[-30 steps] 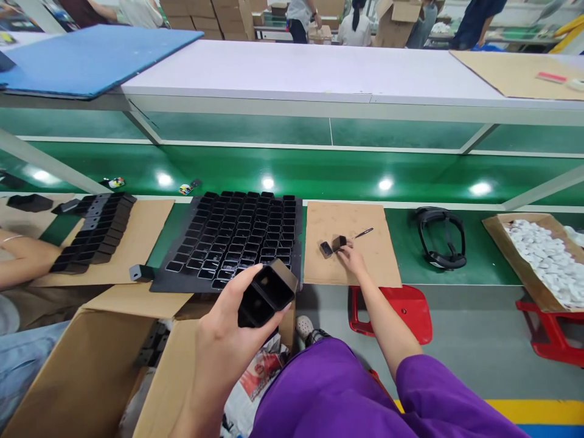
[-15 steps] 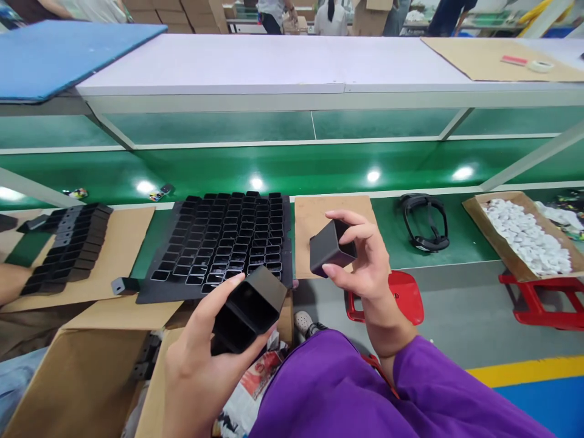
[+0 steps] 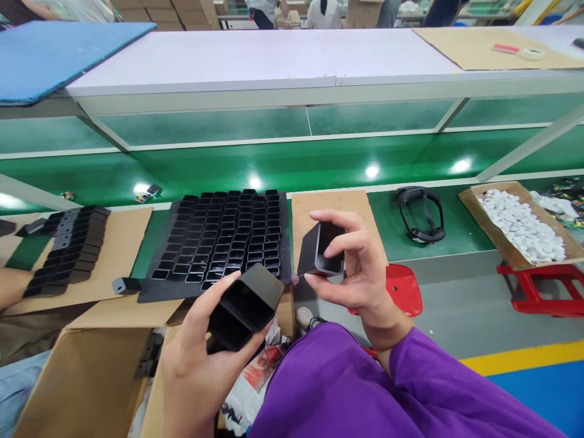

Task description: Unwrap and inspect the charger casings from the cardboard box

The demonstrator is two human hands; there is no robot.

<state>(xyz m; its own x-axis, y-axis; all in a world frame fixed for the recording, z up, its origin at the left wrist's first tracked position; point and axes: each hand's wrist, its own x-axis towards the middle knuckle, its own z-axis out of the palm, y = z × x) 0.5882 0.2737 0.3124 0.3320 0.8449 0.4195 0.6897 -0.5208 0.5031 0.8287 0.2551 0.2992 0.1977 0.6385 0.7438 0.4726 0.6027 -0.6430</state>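
Two black rectangular plastic caps [image 3: 262, 291], side by side with their hollow ends facing up toward me, are gripped by my left hand [image 3: 196, 359]. My right hand [image 3: 360, 267] pinches one more black square cap [image 3: 310, 249], thumb under its rim and a finger at its opening. The cap in my right hand is held above a cardboard sheet [image 3: 328, 204], apart from the left-hand ones. Behind my left hand, many similar caps [image 3: 228, 234] stand in rows on a black mat [image 3: 152, 291], open ends up.
On the left are a lone cap [image 3: 125, 285], stacked caps [image 3: 75, 249] and an open cardboard box [image 3: 86, 377]. A black headset [image 3: 422, 216], a carton of white pieces [image 3: 522, 228] and a red stool [image 3: 404, 291] stand to the right. A white shelf [image 3: 250, 58] spans the back. Another person's arm [image 3: 13, 286] shows at left.
My right hand has moved a little left and turned its cap so the opening faces me more. The left hand keeps its caps nearly in place. The view has shifted slightly.
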